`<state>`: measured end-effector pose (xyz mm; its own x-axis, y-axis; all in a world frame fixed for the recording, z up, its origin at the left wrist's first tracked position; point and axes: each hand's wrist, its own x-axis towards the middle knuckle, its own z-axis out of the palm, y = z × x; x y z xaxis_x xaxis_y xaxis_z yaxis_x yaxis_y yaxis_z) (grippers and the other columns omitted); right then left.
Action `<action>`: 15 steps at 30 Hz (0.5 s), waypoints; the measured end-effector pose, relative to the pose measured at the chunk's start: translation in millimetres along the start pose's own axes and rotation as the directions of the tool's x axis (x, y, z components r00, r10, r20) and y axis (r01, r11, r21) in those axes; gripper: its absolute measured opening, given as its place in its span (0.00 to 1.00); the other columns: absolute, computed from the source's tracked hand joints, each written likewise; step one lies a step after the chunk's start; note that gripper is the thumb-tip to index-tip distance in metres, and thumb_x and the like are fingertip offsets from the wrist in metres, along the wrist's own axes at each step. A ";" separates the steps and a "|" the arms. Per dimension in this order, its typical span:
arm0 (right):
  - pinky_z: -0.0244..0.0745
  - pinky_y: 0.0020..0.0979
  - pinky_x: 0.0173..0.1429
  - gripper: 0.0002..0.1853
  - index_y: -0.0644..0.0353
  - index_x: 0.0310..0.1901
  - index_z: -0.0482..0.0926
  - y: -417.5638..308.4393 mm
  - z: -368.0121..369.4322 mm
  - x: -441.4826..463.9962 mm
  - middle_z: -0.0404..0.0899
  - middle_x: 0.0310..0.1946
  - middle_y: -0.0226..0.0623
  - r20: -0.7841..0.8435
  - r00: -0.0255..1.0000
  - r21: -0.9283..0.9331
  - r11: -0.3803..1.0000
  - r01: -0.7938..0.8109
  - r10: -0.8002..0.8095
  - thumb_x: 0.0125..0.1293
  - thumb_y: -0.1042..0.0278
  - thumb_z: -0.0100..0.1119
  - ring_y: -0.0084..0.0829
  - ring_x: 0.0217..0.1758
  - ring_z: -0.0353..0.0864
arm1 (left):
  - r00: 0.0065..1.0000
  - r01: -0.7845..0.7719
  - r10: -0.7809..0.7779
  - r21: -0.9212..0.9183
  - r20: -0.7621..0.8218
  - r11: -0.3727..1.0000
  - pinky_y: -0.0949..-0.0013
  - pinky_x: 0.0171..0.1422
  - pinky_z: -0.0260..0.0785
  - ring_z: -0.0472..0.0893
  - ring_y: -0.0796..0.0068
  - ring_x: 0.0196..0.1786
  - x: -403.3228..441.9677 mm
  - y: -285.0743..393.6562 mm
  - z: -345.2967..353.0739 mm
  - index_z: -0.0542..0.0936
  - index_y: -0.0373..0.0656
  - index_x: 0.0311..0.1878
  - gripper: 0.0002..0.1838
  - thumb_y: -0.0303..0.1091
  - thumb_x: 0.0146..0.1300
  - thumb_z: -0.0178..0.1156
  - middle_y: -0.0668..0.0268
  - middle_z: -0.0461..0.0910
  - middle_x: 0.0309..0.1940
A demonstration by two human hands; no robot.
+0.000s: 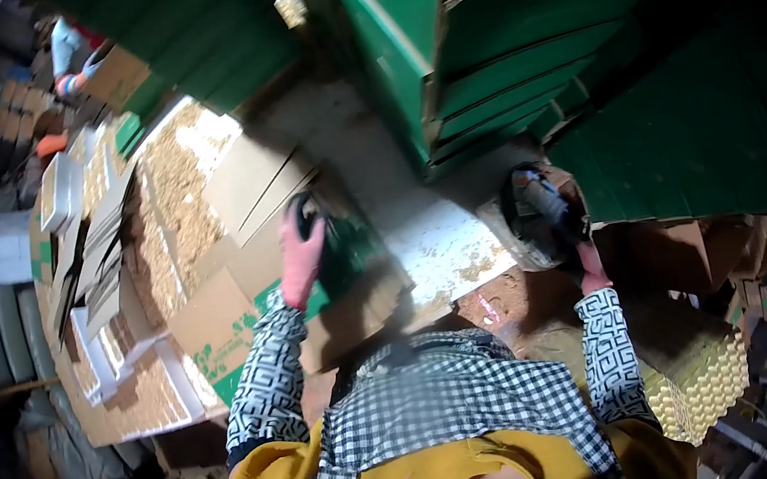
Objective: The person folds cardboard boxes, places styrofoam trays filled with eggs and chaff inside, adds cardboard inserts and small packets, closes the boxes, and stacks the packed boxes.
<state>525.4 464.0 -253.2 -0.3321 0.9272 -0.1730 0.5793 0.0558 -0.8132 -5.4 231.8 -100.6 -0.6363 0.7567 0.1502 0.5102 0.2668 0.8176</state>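
My left hand point(302, 253), in a pink glove with dark fingertips, rests on a flat brown and green cardboard piece point(223, 312) at the table's edge. Its fingers are bent around something dark and small that I cannot make out. On the right, my right hand point(578, 237), also gloved, reaches into an open round container point(526, 241) with dark and grey contents. The fingers of that hand are hidden in shadow among the contents. Loose cardboard sheets point(258, 184) lie just beyond my left hand.
Tall stacks of green cardboard point(527, 63) stand ahead and to the right. White trays point(61, 192) and grey card sheets point(108, 230) lie on the left of the table. At the upper left, another person's gloved hand point(78, 79) holds a box point(116, 78).
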 end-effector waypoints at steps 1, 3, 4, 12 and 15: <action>0.72 0.30 0.57 0.24 0.59 0.62 0.73 -24.5 11.2 -6.6 0.78 0.53 0.37 0.043 0.994 0.127 0.986 -0.108 0.103 0.64 0.68 0.59 0.30 0.53 0.77 | 0.997 0.014 -0.011 0.035 -0.075 0.999 0.60 0.68 0.62 0.70 0.53 0.63 -14.2 -15.1 -30.8 0.73 0.36 0.60 0.25 0.32 0.59 0.63 0.49 0.72 0.59; 0.72 0.28 0.55 0.24 0.59 0.61 0.74 -103.2 28.9 -24.1 0.78 0.51 0.35 0.145 0.959 0.537 0.795 -0.282 0.242 0.60 0.73 0.58 0.28 0.51 0.76 | 0.976 0.069 0.013 0.362 -0.219 0.930 0.57 0.70 0.59 0.68 0.50 0.65 -50.6 -56.4 -99.1 0.74 0.39 0.59 0.25 0.35 0.58 0.64 0.49 0.70 0.61; 0.72 0.28 0.55 0.28 0.60 0.61 0.73 -109.0 37.3 -32.0 0.77 0.49 0.34 0.213 0.954 0.571 0.766 -0.297 0.211 0.54 0.79 0.60 0.29 0.49 0.76 | 0.961 0.138 0.001 0.484 -0.276 0.864 0.55 0.71 0.58 0.67 0.49 0.65 -69.3 -70.2 -133.4 0.74 0.39 0.59 0.26 0.37 0.58 0.64 0.47 0.70 0.61; 0.71 0.33 0.59 0.43 0.58 0.72 0.53 -208.6 192.1 -90.6 0.66 0.64 0.45 0.102 0.973 0.387 0.893 -0.231 0.207 0.54 0.83 0.61 0.38 0.61 0.71 | 0.665 0.685 -0.587 0.064 -0.462 0.725 0.63 0.65 0.64 0.72 0.61 0.62 -203.7 -203.1 -278.5 0.65 0.34 0.67 0.40 0.55 0.62 0.62 0.51 0.73 0.60; 0.64 0.35 0.66 0.38 0.61 0.71 0.56 -195.1 209.1 -90.2 0.67 0.64 0.47 0.041 0.994 -0.024 0.995 0.100 -0.099 0.63 0.65 0.64 0.39 0.62 0.70 | 0.723 0.673 -0.691 -0.215 -0.013 0.708 0.71 0.58 0.68 0.75 0.73 0.54 -231.2 -241.3 -293.4 0.67 0.35 0.67 0.36 0.53 0.65 0.60 0.61 0.77 0.55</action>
<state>286.7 292.0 -195.1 -0.4181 0.9012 -0.1141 0.5605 0.1571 -0.8132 -151.1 -182.6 -169.5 -0.8197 0.3552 -0.4493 -0.1913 0.5697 0.7993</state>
